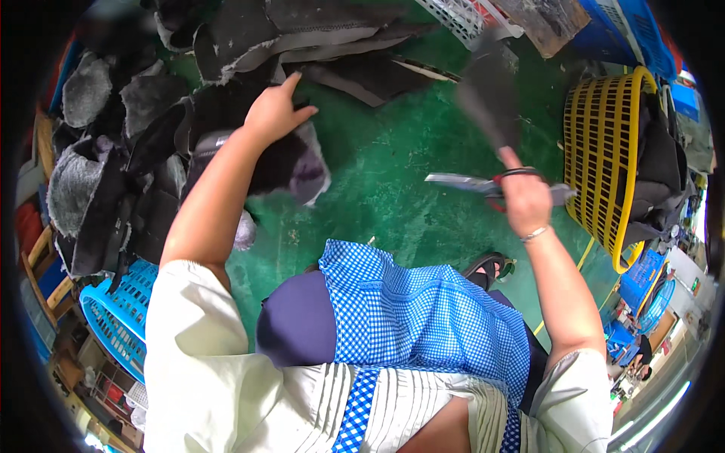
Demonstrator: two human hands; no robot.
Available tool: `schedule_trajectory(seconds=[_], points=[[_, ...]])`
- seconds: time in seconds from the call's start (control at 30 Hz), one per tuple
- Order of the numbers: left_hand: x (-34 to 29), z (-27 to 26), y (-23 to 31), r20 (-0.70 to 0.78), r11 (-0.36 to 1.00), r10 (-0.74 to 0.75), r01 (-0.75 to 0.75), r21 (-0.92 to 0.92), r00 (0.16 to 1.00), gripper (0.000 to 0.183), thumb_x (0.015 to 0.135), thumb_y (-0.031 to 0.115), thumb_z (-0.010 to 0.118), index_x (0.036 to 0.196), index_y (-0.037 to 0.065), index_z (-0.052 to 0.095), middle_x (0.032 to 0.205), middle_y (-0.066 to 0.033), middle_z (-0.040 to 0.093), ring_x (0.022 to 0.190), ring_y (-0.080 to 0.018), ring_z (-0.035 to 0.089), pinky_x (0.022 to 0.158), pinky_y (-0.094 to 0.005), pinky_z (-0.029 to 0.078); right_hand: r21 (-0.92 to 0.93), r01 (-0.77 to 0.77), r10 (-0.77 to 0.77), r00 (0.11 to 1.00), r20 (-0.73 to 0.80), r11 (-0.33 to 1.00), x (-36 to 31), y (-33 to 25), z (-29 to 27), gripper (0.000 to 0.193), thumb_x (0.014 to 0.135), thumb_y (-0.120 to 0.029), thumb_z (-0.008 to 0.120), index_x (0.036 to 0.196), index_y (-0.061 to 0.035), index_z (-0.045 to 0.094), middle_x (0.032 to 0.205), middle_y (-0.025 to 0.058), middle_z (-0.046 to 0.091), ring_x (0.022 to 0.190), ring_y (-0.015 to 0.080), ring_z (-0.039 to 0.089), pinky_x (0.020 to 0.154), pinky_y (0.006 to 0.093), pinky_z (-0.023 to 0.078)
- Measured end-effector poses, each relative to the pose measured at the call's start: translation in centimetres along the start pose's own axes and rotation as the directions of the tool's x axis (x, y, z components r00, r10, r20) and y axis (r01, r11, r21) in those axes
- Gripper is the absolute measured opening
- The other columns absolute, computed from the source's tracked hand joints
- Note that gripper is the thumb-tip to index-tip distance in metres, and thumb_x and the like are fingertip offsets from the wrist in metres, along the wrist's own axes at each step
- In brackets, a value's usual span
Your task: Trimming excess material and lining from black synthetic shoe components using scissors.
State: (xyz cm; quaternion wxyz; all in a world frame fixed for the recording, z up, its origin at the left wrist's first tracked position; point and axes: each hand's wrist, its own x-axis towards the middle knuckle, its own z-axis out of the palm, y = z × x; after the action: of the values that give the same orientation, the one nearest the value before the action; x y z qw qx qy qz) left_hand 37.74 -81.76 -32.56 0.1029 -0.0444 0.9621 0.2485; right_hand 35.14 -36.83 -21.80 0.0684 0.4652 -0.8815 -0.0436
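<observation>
My left hand point(273, 115) is at the edge of a pile of dark fabric pieces point(302, 38), index finger and thumb spread apart, with nothing visible between them. Below it lies a dark piece with a fuzzy pale edge point(308, 170). My right hand point(526, 202) is closed around scissors point(461, 182) with red and black handles, their blades pointing left. A dark flat fabric piece point(489, 94), smeared by motion, reaches up from the fingertips of that hand; whether it is gripped or loose I cannot tell.
More fuzzy-backed dark pieces point(83, 189) are heaped at the left, above a blue basket point(117, 317). A yellow basket point(600, 151) holding dark fabric stands at the right on the green floor point(377, 181). A white crate point(457, 19) and blue crates point(638, 34) sit at the far side.
</observation>
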Motion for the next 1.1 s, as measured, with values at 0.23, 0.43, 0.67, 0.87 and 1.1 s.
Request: schedule_trajectory(seconds=[0.23, 0.43, 0.67, 0.87, 1.1], points=[[-9.7, -2.5, 4.4, -0.046, 0.964, -0.066, 0.051, -0.261, 0.997, 0.064, 0.067, 0.015, 0.077, 0.121, 0.006, 0.044, 0.087, -0.0114, 0.066, 0.078, -0.0308, 0.064, 0.068, -0.0382, 0.051, 0.254, -0.329, 0.182, 0.864, 0.469, 0.909, -7.0, -3.9, 6.6, 0.022, 0.08, -0.01, 0.05, 0.1, -0.0062, 0.058, 0.125, 0.0131, 0.054, 0.113, 0.0276, 0.052, 0.094, 0.039, 0.042], [-10.6, -1.5, 14.6, -0.369, 0.887, 0.199, -0.327, -0.326, 0.908, 0.022, 0.073, 0.005, 0.069, 0.092, 0.008, 0.059, 0.089, -0.009, 0.063, 0.076, -0.028, 0.064, 0.064, -0.0361, 0.051, 0.531, -0.783, 0.46, 0.36, 0.812, -0.323, -4.5, -7.7, -0.1, 0.025, 0.088, -0.024, 0.062, 0.097, -0.0023, 0.053, 0.089, 0.018, 0.066, 0.072, 0.0289, 0.067, 0.057, 0.0326, 0.055], [-12.1, 2.6, 18.1, -0.176, 0.551, 0.675, -0.649, -0.525, 0.716, 0.021, 0.071, 0.008, 0.067, 0.087, 0.008, 0.054, 0.079, -0.0079, 0.059, 0.065, -0.0294, 0.059, 0.059, -0.0415, 0.046, 0.441, -0.451, 0.293, 0.362, 0.885, -0.776, 5.7, -13.9, -3.4, 0.011, 0.074, -0.007, 0.07, 0.074, -0.0054, 0.059, 0.062, -0.0002, 0.053, 0.053, 0.0104, 0.05, 0.045, 0.0265, 0.036], [-10.2, -4.7, 12.4, 0.039, 0.904, 0.425, -0.422, -0.068, 0.904, 0.075, 0.054, 0.026, 0.083, 0.117, 0.004, 0.051, 0.109, -0.0131, 0.059, 0.107, -0.0317, 0.054, 0.095, -0.0465, 0.037, 0.797, -0.475, 0.64, 0.49, 0.592, -0.373, 3.2, -9.9, -3.6, 0.031, 0.074, -0.001, 0.062, 0.104, 0.002, 0.053, 0.081, 0.0054, 0.06, 0.064, 0.0149, 0.058, 0.054, 0.028, 0.048], [-12.1, -10.6, 9.1, 0.345, 0.955, 0.214, -0.122, -0.271, 0.914, 0.045, 0.06, 0.021, 0.078, 0.097, 0.001, 0.06, 0.084, -0.0168, 0.061, 0.081, -0.0354, 0.059, 0.077, -0.038, 0.048, 0.989, -0.122, 0.929, 0.351, 0.119, -0.081, 3.4, 0.0, -6.4, 0.036, 0.068, 0.009, 0.065, 0.101, 0.0015, 0.055, 0.091, 0.0068, 0.059, 0.083, 0.0196, 0.059, 0.074, 0.0314, 0.049]])
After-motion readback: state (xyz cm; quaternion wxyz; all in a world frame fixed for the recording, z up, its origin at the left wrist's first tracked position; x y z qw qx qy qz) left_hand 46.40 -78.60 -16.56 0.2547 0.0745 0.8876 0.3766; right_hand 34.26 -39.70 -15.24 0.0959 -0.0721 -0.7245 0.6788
